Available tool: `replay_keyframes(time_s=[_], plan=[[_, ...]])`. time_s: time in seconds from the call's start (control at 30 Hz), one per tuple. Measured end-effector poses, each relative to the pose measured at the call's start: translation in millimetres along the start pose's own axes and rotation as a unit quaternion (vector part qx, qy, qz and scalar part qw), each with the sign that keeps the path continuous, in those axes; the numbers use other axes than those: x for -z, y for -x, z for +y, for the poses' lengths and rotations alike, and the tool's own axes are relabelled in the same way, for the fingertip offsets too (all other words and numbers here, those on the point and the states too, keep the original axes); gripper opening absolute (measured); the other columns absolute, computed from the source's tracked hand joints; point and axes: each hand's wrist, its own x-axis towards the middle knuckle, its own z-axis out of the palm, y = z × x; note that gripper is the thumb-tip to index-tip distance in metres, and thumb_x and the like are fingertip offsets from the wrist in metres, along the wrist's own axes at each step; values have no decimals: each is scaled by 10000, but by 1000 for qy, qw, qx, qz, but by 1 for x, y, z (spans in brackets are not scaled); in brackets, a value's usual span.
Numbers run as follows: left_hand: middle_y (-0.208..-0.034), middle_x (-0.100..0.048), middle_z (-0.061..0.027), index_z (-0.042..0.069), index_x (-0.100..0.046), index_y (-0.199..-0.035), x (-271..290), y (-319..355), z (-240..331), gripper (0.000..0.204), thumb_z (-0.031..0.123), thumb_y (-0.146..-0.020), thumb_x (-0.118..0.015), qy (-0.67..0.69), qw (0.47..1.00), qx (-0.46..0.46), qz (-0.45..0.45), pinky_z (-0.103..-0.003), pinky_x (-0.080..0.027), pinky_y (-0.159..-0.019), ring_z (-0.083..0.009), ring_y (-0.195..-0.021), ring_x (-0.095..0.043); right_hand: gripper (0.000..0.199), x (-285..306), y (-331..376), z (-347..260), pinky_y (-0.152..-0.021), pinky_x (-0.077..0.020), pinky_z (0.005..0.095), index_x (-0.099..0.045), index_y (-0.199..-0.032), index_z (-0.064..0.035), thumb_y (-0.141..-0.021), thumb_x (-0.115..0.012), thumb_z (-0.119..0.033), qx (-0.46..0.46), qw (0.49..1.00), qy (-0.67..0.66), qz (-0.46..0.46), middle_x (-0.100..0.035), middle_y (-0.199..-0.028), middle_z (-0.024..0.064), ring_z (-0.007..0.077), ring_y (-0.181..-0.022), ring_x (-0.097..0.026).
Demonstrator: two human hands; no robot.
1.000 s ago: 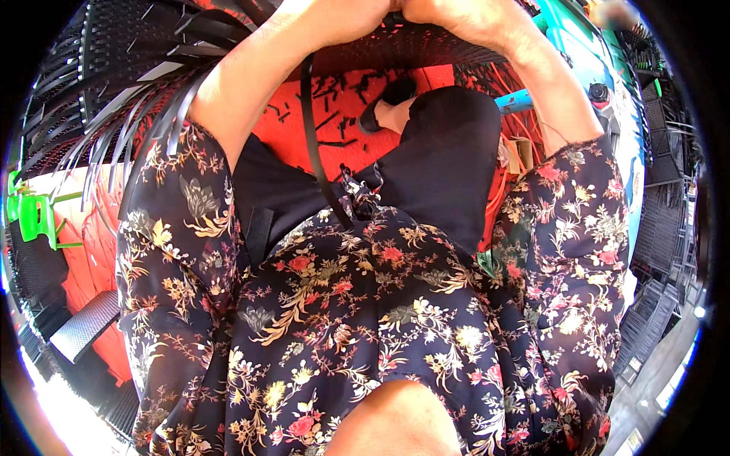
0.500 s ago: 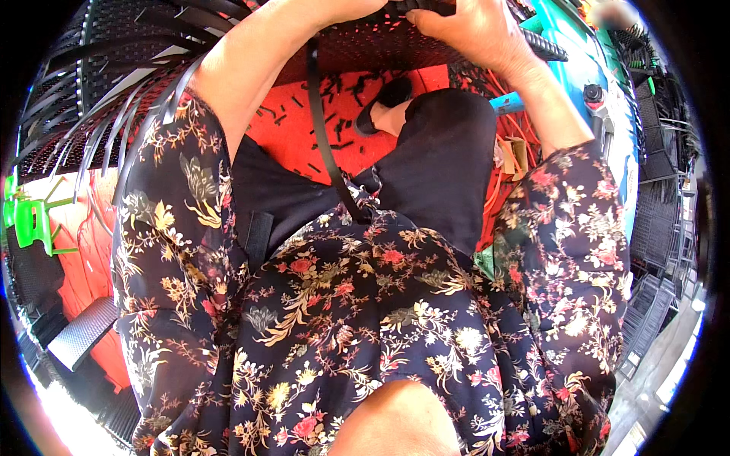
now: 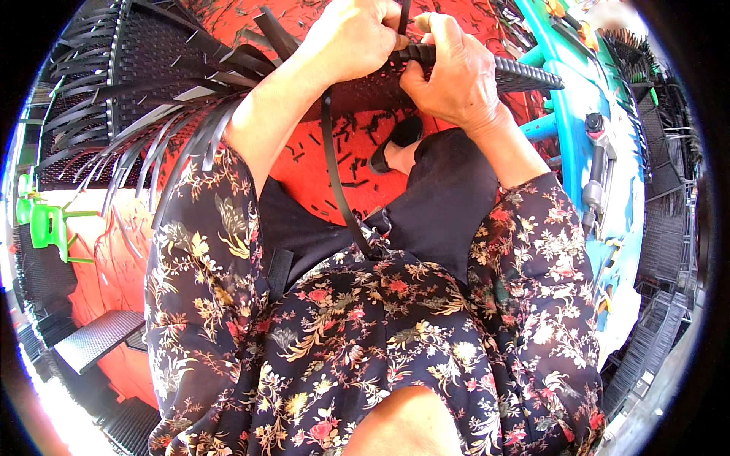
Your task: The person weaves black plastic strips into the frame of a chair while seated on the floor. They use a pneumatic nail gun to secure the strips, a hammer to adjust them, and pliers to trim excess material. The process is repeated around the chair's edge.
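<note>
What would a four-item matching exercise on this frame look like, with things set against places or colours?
Things:
1. Plastic seat
2. Tool
3. Right hand
4. Shoe

Places or colours:
A. At the edge of the black woven panel
B. On the red floor
C. Bright green
D. On the blue surface

Pairs: 1-C, 2-D, 3-A, 4-B

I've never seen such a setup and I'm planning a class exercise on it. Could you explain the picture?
There's no machine: these are a person's bare hands, seen from a fisheye camera on their head, looking down. The left hand is beside an upright dark strip; its exact grip is unclear. The right hand holds the edge of a black woven panel. Black scraps litter the red floor; a handheld tool lies on a blue surface.
</note>
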Motion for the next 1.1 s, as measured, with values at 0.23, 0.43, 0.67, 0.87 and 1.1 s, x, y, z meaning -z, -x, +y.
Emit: replay_keyframes(time_s=[0.23,0.43,0.67,0.87,1.1], plan=[[-623,-578,-166,-4,-598,-682,4,5,5,101,64,-729,-655,27,999,25,-25,-363,-451,-561,-252,-588,-591,372,7,-5,0,-728,-528,382,-562,-1042,-40,-687,-643,-114,-12,995,-87,-52,-650,-837,127,290,-790,-663],[-631,-596,-148,-11,-618,-716,-1,5,5,43,27,-727,-633,82,994,43,-59,-349,-455,-571,-215,-603,-597,244,18,-17,13,-721,-514,318,-616,-943,-21,-752,-682,-157,-140,956,-163,-201,-651,-784,115,187,-766,-655],[-647,-605,-167,-22,-613,-722,-5,10,-8,74,49,-711,-631,66,997,23,-45,-358,-463,-575,-230,-605,-604,290,16,-44,-5,-702,-495,432,-607,-848,28,-648,-653,-177,-171,931,-115,-303,-629,-822,246,394,-823,-621],[-632,-599,-163,-18,-617,-708,-6,6,6,83,62,-721,-637,57,992,83,-81,-366,-461,-569,-222,-586,-584,326,24,-43,-2,-714,-499,419,-616,-854,38,-661,-659,-221,-134,937,-105,-304,-625,-844,272,400,-844,-627],[-568,-564,-107,-14,-615,-668,-11,2,-1,97,25,-756,-622,96,983,133,-83,-343,-426,-526,-161,-544,-527,472,20,1,23,-784,-513,299,-539,-1187,-21,-766,-726,-123,-70,944,-279,-162,-647,-912,77,163,-825,-645]])
